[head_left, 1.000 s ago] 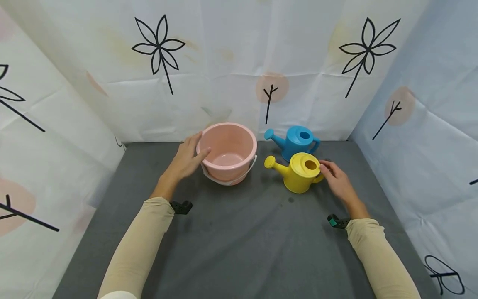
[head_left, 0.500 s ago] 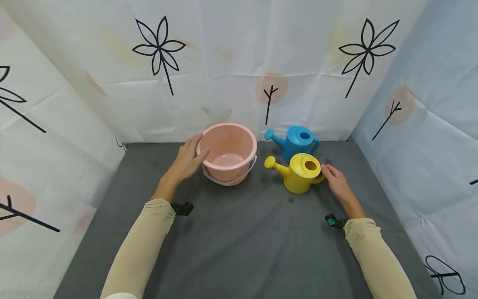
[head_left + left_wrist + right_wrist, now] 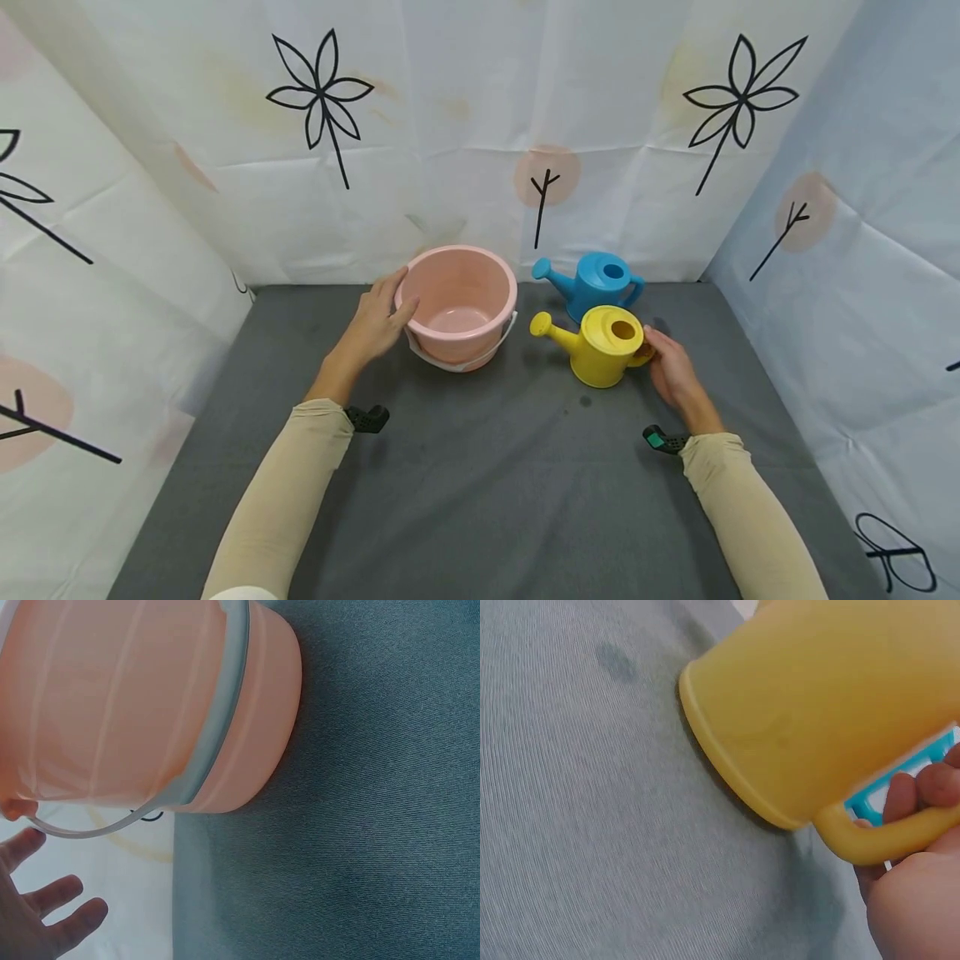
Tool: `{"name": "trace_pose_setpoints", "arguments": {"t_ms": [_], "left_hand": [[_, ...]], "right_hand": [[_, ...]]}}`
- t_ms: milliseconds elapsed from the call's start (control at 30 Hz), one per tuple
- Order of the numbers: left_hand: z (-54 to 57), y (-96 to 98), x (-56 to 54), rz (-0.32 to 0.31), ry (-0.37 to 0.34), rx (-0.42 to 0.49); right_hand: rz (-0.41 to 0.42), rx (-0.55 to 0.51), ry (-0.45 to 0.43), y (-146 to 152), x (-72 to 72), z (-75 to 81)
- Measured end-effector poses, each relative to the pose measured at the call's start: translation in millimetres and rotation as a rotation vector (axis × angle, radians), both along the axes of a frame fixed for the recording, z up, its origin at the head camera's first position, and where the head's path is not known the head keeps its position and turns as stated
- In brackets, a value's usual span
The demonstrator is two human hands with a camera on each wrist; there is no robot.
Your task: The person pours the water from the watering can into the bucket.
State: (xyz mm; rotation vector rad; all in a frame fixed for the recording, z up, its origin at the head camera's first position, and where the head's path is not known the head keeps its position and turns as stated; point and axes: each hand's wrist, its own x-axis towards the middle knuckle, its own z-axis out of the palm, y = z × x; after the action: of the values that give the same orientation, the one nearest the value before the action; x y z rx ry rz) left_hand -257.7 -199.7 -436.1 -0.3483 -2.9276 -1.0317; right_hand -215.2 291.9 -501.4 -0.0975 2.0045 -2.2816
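At the left, we see the left grip (image 3: pixel 372 322), a bare hand spread wide with its fingers fairly straight, lying along the left rim of the pink bucket (image 3: pixel 467 279). In the head view its thumb crosses over the rim toward the inside; how firmly it presses we cannot tell. In the left wrist view we find its fingertips apart from one another, near one end of the white bail (image 3: pixel 230 682). The bucket stands upright. Right of it, the blue watering can (image 3: pixel 594 293) stands behind the yellow watering can (image 3: pixel 597 354), both spouts pointing left; whether the two touch we cannot say. At the right, the right grip (image 3: pixel 675 367) is closed around the yellow can's handle (image 3: pixel 881 841), fingers curled through the loop. That can's base sits on the grey surface (image 3: pixel 510 492).

Against half a second ago, we notice the left grip and bucket unchanged, the cans where they were, and the right grip turned further around the handle, its forearm shifted slightly inward.

The left cloth wall (image 3: pixel 112 292) slopes well apart from the bucket. The back cloth wall (image 3: pixel 450 108) rises close behind bucket and blue can. Open room lies between the forearms, and a narrower strip separates the right grip from the right cloth wall (image 3: pixel 885 283).
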Motion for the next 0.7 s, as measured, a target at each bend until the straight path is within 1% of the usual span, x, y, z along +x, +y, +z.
{"name": "trace_pose_setpoints", "arguments": {"t_ms": [67, 167, 333, 433, 700], "left_hand": [[0.2, 0.3, -0.4, -0.001, 0.005, -0.003], [0.5, 0.7, -0.5, -0.004, 0.008, -0.003], [1.6, 1.3, 1.5, -0.003, -0.004, -0.006], [2.3, 0.9, 2.0, -0.005, -0.002, -0.009], [1.8, 0.2, 1.2, -0.005, -0.006, -0.019]], "right_hand": [[-0.015, -0.040, 0.003, -3.1, -0.7, 0.2], [-0.056, -0.065, 0.014, -7.7, -1.3, 0.5], [-0.126, -0.106, 0.065, -14.9, -1.8, 3.3], [-0.134, -0.125, 0.083, -17.7, -2.7, 6.2], [-0.123, -0.140, 0.073, -17.8, -6.4, 9.0]]}}
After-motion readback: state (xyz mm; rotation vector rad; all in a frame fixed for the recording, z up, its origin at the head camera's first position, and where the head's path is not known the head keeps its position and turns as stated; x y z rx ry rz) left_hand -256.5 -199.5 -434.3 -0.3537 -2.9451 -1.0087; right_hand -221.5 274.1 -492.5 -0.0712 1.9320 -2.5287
